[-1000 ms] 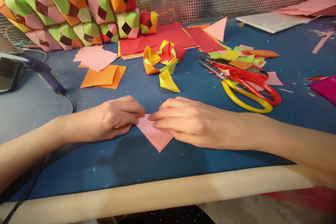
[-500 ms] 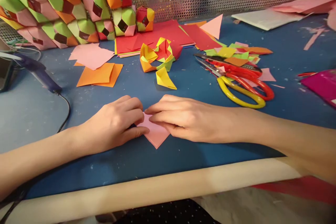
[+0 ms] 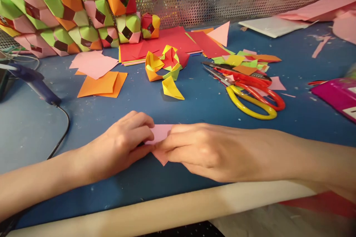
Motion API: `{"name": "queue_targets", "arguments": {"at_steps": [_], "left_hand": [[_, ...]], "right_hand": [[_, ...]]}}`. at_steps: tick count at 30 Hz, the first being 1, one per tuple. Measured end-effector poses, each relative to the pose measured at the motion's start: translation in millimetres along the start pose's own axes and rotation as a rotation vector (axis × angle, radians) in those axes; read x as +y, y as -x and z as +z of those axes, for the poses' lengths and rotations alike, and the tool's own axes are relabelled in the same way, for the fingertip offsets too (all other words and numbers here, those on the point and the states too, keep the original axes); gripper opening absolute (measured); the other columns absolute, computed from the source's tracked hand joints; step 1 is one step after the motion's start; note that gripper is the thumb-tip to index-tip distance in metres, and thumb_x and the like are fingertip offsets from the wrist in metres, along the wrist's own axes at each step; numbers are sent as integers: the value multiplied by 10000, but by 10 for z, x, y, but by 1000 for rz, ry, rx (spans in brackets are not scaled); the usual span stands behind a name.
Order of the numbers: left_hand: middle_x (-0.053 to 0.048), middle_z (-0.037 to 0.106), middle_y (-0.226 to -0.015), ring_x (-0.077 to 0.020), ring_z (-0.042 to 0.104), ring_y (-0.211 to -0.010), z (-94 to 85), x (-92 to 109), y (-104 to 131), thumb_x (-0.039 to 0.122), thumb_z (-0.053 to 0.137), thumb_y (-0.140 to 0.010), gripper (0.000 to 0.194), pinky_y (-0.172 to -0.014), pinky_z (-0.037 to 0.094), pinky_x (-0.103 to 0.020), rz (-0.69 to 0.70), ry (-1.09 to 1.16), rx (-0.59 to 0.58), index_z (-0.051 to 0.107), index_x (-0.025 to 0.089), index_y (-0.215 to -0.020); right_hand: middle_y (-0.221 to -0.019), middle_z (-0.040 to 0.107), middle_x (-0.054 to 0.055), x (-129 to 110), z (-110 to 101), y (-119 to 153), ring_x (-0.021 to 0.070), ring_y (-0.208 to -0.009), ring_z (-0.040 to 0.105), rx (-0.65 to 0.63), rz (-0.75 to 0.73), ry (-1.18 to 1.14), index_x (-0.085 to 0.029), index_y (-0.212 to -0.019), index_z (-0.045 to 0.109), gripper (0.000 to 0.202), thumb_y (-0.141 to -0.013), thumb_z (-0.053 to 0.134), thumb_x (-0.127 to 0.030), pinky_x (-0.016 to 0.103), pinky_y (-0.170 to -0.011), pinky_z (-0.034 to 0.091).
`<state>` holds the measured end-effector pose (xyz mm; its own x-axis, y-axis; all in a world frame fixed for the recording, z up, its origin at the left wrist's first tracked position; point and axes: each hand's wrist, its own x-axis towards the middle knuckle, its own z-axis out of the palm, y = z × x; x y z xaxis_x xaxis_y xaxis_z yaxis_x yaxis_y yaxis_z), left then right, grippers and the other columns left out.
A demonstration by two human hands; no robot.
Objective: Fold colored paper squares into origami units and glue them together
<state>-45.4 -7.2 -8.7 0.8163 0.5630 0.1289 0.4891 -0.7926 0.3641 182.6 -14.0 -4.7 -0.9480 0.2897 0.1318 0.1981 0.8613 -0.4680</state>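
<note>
A folded piece of pink paper (image 3: 161,133) lies flat on the blue table near its front edge, one corner pointing towards me. My left hand (image 3: 118,142) has its fingers curled at the paper's left side, with the thumb on the lower part. From the right, my right hand (image 3: 200,152) presses its bunched fingertips onto the paper's lower half and covers its right side. Just beyond the hands stands a folded yellow paper piece (image 3: 172,88). Behind that sits a partly joined ring of yellow, red and green folded paper (image 3: 164,63).
Scissors (image 3: 250,107) with yellow and red handles lie at right beside paper scraps (image 3: 244,59). Orange squares (image 3: 98,83), pink sheets (image 3: 96,63) and red sheets (image 3: 155,42) lie behind. A glue gun (image 3: 39,83) with a cord is at left. Stacked paper modules (image 3: 65,3) line the mesh.
My right hand has slid from the paper's upper edge down towards its lower corner, uncovering the top. My left hand stays at the left side. The whole view has shifted slightly.
</note>
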Motion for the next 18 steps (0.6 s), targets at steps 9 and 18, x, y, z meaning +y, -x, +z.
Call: {"name": "queue_targets", "arguments": {"at_steps": [9,18], "left_hand": [[-95,592,-898,-175,533,-851,24,43,13,108,450,-890,147,-744,471,-303,107,-73,8,596,110,-875],[-69,611,-868,-152,538,-750,9,34,20,118,416,-899,189,-670,479,-262,155,-192,22,590,157,-836]], "right_hand": [[-913,593,73,51,107,-93,147,-817,578,279,280,-48,-127,-905,592,187,-825,455,-28,282,-737,498],[-878,587,76,-27,157,-76,168,-795,552,178,291,157,-120,-860,560,112,-866,451,-95,309,-719,469]]}}
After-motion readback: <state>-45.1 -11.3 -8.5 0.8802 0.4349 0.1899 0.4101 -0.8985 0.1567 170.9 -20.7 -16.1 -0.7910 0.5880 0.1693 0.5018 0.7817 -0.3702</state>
